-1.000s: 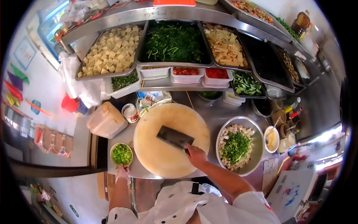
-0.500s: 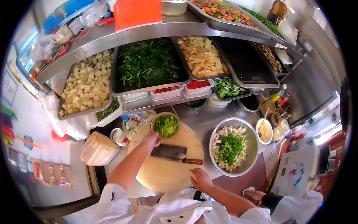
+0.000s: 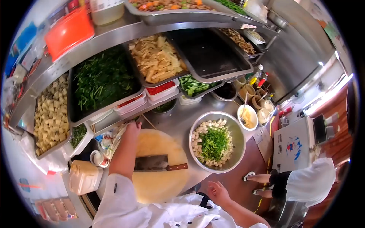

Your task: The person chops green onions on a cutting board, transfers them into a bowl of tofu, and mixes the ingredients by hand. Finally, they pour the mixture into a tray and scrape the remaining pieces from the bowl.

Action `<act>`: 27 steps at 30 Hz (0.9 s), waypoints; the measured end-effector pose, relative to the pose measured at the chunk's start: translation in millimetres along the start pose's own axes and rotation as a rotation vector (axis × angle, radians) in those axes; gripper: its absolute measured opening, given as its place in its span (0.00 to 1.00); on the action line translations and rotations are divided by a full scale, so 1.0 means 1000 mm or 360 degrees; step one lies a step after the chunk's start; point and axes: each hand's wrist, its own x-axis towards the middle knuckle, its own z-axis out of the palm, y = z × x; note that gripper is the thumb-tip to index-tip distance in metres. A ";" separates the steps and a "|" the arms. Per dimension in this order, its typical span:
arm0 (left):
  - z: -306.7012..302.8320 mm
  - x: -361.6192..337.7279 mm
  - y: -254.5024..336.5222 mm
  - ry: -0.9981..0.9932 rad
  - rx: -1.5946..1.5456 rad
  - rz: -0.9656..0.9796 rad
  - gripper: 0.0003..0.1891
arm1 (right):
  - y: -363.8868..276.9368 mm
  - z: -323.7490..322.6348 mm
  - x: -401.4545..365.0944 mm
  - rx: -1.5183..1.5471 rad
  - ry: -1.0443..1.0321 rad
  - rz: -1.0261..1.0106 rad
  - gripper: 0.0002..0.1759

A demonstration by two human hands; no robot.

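My left hand [image 3: 133,127] reaches beyond the far left edge of the round cutting board [image 3: 159,186], beside crumpled plastic packaging [image 3: 110,141] below the shelf. Its fingers are mostly hidden, and whether it holds anything does not show. A cleaver [image 3: 151,163] lies flat on the board, its wooden handle toward the right. My right hand [image 3: 218,192] hovers in front of the counter, fingers loosely curled and apart, holding nothing. To the board's right stands a steel bowl [image 3: 240,159] of pale cubes topped with chopped greens.
Trays of pale cubes [image 3: 51,114], leafy greens [image 3: 102,81] and yellow strips [image 3: 156,59] line the shelf, beside a dark tray [image 3: 209,51]. A white bowl [image 3: 248,117] with a spoon, a tin [image 3: 98,157] and a plastic tub [image 3: 85,176] stand around. Another person [image 3: 310,180] stands at right.
My left hand has moved from the board toward the shelf, and the bowl of chopped greens it held is out of sight. My right hand has drawn back from the board. The view has swung right.
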 end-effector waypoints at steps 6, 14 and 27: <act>0.037 -0.211 -0.039 -0.0373 0.0416 0.0018 0.06 | 0.024 -0.035 0.028 -0.0010 0.0131 -0.0072 0.18; 0.110 -0.349 -0.114 -0.1417 0.1804 0.1216 0.15 | 0.066 -0.161 0.178 -0.0303 0.0475 -0.0094 0.14; 0.444 -0.337 -0.214 -0.0472 0.2429 0.2680 0.17 | 0.146 -0.308 0.433 0.0614 0.0315 -0.0479 0.15</act>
